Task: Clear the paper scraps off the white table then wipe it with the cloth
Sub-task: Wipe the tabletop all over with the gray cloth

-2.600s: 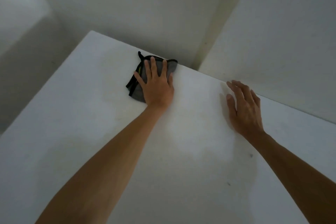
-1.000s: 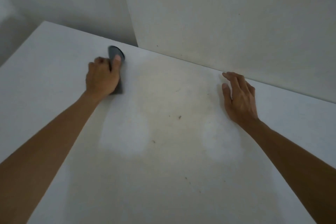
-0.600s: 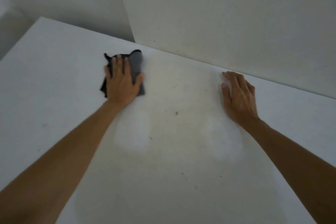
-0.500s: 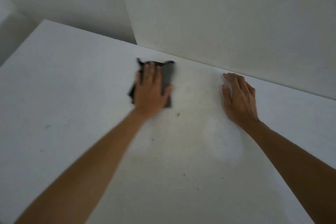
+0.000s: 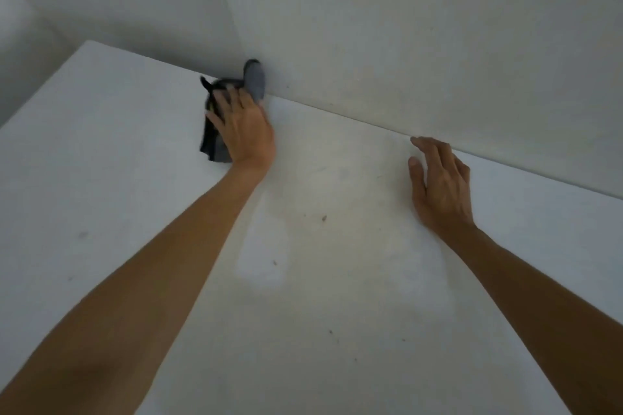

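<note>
My left hand [image 5: 242, 131] lies flat on a dark grey cloth [image 5: 254, 79] and presses it onto the white table [image 5: 101, 162] at the far edge, right where the wall corner meets the tabletop. One end of the cloth curls up against the wall. My right hand [image 5: 440, 182] rests palm down on the table to the right, fingers spread, holding nothing. A few tiny dark specks [image 5: 323, 218] dot the middle of the table. No paper scraps are in view.
A pale wall [image 5: 421, 44] runs along the table's far edge on the right and turns a corner above the cloth. The table's left edge drops off toward a shadowed floor [image 5: 30, 77].
My left hand slid the cloth from the table's left part toward the middle, then up to the wall corner. My right hand stayed in place.
</note>
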A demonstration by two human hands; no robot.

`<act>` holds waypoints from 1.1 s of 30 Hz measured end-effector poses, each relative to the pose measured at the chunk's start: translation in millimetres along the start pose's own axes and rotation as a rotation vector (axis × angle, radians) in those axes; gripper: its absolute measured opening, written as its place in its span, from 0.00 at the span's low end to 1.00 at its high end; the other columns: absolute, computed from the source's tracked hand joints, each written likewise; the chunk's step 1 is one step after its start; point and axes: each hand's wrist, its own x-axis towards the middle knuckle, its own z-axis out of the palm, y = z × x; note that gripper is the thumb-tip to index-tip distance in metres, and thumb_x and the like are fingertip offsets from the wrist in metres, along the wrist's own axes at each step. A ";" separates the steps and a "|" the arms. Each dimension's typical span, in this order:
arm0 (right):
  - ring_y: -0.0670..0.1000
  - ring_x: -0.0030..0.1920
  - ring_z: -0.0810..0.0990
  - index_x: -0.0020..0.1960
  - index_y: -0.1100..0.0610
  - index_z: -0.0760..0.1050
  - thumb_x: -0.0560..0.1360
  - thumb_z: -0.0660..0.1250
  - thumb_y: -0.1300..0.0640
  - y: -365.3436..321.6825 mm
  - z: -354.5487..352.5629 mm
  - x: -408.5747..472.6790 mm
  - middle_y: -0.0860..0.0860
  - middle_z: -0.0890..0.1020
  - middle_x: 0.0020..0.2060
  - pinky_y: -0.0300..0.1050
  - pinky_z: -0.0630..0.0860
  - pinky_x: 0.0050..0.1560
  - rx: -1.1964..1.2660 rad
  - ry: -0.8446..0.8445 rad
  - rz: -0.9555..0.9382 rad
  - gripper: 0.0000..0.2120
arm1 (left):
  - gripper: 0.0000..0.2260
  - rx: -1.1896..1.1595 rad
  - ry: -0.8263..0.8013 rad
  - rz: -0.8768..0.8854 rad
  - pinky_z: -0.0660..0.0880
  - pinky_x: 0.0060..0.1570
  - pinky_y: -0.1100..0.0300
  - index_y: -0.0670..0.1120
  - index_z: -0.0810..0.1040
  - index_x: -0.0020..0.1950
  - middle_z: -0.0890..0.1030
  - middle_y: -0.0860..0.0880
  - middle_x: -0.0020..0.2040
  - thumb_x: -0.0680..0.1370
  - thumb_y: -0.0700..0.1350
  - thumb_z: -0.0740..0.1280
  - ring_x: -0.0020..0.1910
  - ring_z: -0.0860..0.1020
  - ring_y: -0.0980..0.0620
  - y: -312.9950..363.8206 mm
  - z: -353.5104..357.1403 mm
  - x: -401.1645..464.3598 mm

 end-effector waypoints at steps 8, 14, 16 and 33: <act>0.52 0.69 0.73 0.72 0.51 0.69 0.86 0.53 0.49 10.3 -8.4 -7.2 0.50 0.74 0.69 0.56 0.67 0.69 -0.025 0.006 0.001 0.18 | 0.24 -0.153 -0.175 0.408 0.49 0.77 0.41 0.38 0.63 0.77 0.63 0.38 0.78 0.83 0.45 0.56 0.79 0.58 0.41 126.6 46.0 -102.3; 0.56 0.65 0.74 0.70 0.52 0.69 0.86 0.52 0.50 14.8 -12.2 -23.0 0.51 0.75 0.66 0.55 0.66 0.65 0.021 0.066 0.139 0.15 | 0.17 -0.414 -0.378 0.696 0.67 0.65 0.46 0.39 0.75 0.67 0.78 0.39 0.66 0.85 0.47 0.57 0.67 0.74 0.40 138.5 10.0 -149.1; 0.56 0.67 0.74 0.70 0.51 0.69 0.86 0.52 0.49 13.4 -13.5 -29.1 0.51 0.74 0.66 0.55 0.65 0.67 0.021 0.081 0.148 0.17 | 0.14 -0.507 -0.371 0.556 0.70 0.49 0.48 0.38 0.76 0.60 0.81 0.37 0.55 0.85 0.47 0.57 0.54 0.79 0.35 125.5 -14.7 -137.2; 0.50 0.82 0.52 0.82 0.45 0.55 0.83 0.48 0.34 -79.6 18.8 -90.8 0.48 0.57 0.82 0.57 0.47 0.81 -0.157 -0.211 0.117 0.31 | 0.21 -0.045 -0.081 0.142 0.57 0.71 0.30 0.36 0.70 0.70 0.72 0.34 0.67 0.85 0.49 0.52 0.68 0.70 0.32 -201.5 -56.7 -45.2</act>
